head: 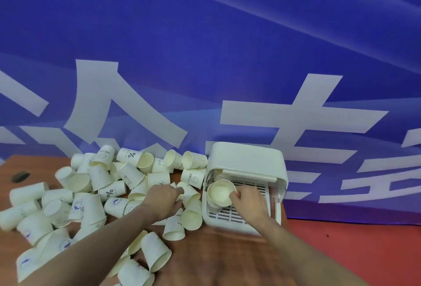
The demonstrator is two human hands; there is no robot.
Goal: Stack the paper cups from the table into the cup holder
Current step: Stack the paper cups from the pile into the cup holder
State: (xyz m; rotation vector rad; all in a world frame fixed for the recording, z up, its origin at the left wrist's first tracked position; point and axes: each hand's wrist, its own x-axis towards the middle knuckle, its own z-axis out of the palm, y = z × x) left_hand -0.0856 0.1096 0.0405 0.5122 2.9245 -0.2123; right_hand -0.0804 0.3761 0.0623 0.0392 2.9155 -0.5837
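A white cup holder [248, 160] with a raised lid and a slotted tray stands at the table's right end. Inside its left side lies a stack of nested paper cups [222, 193], mouths facing me. My right hand [249, 201] pinches the rim of the front cup of that stack. A heap of loose white paper cups [100, 185] covers the left and middle of the table. My left hand [164, 201] reaches into the heap, its fingers curled round a cup [189, 192] lying beside the holder.
The wooden table [216, 260] has a dark hole [20, 176] at its far left. A blue banner [205, 57] with large white characters hangs directly behind. Red floor [353, 251] shows to the right of the table.
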